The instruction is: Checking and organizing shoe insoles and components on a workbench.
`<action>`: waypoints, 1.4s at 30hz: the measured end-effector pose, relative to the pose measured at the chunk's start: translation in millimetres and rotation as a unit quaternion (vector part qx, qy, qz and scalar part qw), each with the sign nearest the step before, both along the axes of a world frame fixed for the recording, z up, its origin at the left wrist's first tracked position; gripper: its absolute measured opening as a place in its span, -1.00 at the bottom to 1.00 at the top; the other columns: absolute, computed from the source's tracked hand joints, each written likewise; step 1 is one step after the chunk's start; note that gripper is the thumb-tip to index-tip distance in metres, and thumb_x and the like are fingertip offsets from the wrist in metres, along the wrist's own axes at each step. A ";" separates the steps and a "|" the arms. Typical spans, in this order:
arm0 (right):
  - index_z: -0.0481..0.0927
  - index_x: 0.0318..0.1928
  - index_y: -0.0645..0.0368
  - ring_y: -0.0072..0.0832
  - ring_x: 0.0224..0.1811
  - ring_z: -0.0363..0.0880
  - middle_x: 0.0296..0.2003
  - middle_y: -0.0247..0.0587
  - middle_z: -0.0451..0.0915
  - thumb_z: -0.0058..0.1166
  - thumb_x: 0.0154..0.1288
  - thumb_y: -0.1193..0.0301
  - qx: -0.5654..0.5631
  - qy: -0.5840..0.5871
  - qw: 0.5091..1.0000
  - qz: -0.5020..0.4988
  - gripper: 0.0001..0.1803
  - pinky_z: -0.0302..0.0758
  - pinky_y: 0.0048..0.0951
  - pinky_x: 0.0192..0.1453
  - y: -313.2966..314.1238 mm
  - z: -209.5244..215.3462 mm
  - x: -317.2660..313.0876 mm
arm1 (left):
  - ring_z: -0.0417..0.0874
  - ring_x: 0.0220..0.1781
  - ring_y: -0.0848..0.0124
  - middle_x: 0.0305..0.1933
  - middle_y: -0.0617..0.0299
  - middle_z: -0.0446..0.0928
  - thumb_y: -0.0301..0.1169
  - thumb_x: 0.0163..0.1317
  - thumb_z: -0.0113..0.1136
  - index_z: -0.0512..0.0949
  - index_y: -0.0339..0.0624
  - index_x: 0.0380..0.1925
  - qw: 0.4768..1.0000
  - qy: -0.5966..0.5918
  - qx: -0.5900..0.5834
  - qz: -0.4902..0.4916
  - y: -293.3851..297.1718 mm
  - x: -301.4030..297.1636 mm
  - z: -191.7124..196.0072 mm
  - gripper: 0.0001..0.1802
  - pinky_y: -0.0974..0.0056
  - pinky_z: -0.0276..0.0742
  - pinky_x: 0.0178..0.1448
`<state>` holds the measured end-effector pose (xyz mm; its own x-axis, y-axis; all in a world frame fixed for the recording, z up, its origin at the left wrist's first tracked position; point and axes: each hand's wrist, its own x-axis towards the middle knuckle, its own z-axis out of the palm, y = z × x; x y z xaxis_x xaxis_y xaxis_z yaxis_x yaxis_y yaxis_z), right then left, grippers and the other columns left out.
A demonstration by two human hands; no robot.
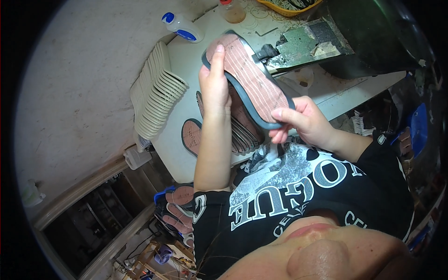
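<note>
Above the table I hold a shoe sole (252,77) with a pink, striped face and a dark green-black edge, tilted slantwise. My left hand (215,86) grips its far left end, thumb on the pink face and fingers hidden behind. At the near right end, my right hand (301,119) pinches the edge, thumb on top and fingers underneath. The sole's right edge lies right by a small dark part (267,52) at the end of a green machine arm (303,44); whether they touch, I cannot tell. Beneath my hands is a row of similar soles (243,128), partly covered.
Another pink sole (191,134) lies left of my forearm. A long stack of cream sole-shaped pieces (156,93) lines the table's left side. Farther back are a white bottle (184,29), a red-capped jar (232,13) and a yellow basket (290,8). More soles (179,210) sit below the table.
</note>
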<state>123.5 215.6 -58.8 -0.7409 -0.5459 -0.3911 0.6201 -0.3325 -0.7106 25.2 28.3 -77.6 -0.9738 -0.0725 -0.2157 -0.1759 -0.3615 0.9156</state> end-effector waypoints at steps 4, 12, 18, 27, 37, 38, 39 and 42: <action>0.60 -0.28 0.35 -0.48 -0.48 0.66 -0.45 -0.07 0.66 0.05 0.38 0.27 -0.004 0.012 0.999 -0.053 -0.68 0.59 -0.57 -0.34 -11.1 2.7 -10.9 | 0.56 0.07 0.18 0.02 -0.04 0.55 0.07 0.13 0.31 0.48 -0.51 -0.03 0.966 -0.052 -0.252 -0.023 -32.6 -24.3 1.3 -0.24 0.27 0.39 0.24; 0.60 -0.28 0.36 -0.47 -0.45 0.68 -0.42 -0.05 0.66 0.03 0.40 0.20 0.003 0.024 0.996 -0.086 -0.61 0.59 -0.59 -0.35 -14.1 9.5 -16.8 | 0.26 0.41 0.11 -0.02 0.30 0.56 0.01 -0.06 0.41 0.61 -0.06 -0.12 0.616 0.391 -0.587 -0.350 -26.4 -55.5 79.0 -0.46 -0.08 -0.35 0.53; 0.60 -0.26 0.40 -0.41 -0.36 0.72 -0.39 -0.04 0.67 0.00 0.43 0.16 0.037 0.031 0.992 -0.118 -0.56 0.62 -0.57 -0.29 -19.5 21.8 -13.2 | 0.49 -0.13 0.35 -0.34 0.25 0.51 -0.02 -0.02 0.41 0.56 -0.12 -0.31 0.586 0.326 -0.529 -0.521 -16.3 -68.2 95.1 -0.55 0.12 0.28 0.22; 0.60 -0.25 0.43 -0.36 -0.31 0.72 -0.32 0.03 0.67 0.02 0.42 0.17 0.029 0.005 0.993 -0.117 -0.55 0.65 -0.55 -0.23 -12.7 19.0 -15.9 | 0.40 -0.48 0.50 -0.56 0.25 0.40 -0.08 0.19 0.26 0.48 -0.23 -0.33 0.630 0.171 -0.542 -0.529 -18.4 -35.3 101.6 -0.60 0.34 0.33 -0.39; 0.62 -0.22 0.37 -0.49 -0.35 0.70 -0.34 -0.10 0.68 0.10 0.36 0.22 0.024 0.017 0.993 -0.114 -0.63 0.64 -0.60 -0.28 -16.1 -1.4 -41.2 | 0.46 -0.42 0.62 -0.45 0.29 0.54 -0.12 0.34 0.14 0.54 -0.32 -0.35 0.779 -0.097 -0.454 -0.422 -23.1 -1.9 71.2 -0.60 0.47 0.39 -0.34; 0.62 -0.25 0.36 -0.51 -0.38 0.69 -0.35 -0.12 0.68 0.10 0.35 0.22 0.032 0.033 0.993 -0.112 -0.64 0.64 -0.61 -0.29 -16.9 -5.9 -43.4 | 0.46 -0.42 0.62 -0.45 0.29 0.54 -0.12 0.34 0.14 0.54 -0.32 -0.35 0.779 -0.098 -0.455 -0.420 -24.4 -2.0 67.5 -0.60 0.47 0.39 -0.34; 0.63 -0.27 0.35 -0.53 -0.40 0.68 -0.37 -0.14 0.68 0.11 0.35 0.22 0.041 0.049 0.992 -0.110 -0.64 0.63 -0.62 -0.30 -17.3 -8.7 -45.3 | 0.51 -0.45 0.59 -0.46 0.26 0.56 -0.09 0.34 0.14 0.56 -0.30 -0.37 0.795 -0.139 -0.421 -0.413 -26.0 -2.5 64.2 -0.58 0.45 0.43 -0.37; 0.64 -0.31 0.30 -0.59 -0.39 0.64 -0.41 -0.21 0.67 0.15 0.31 0.24 0.049 0.066 0.991 -0.102 -0.69 0.58 -0.62 -0.28 -14.7 -14.6 -49.9 | 0.56 -0.56 0.53 -0.51 0.23 0.59 -0.02 0.32 0.14 0.58 -0.26 -0.42 0.812 -0.195 -0.366 -0.411 -23.2 -3.6 63.4 -0.54 0.42 0.48 -0.46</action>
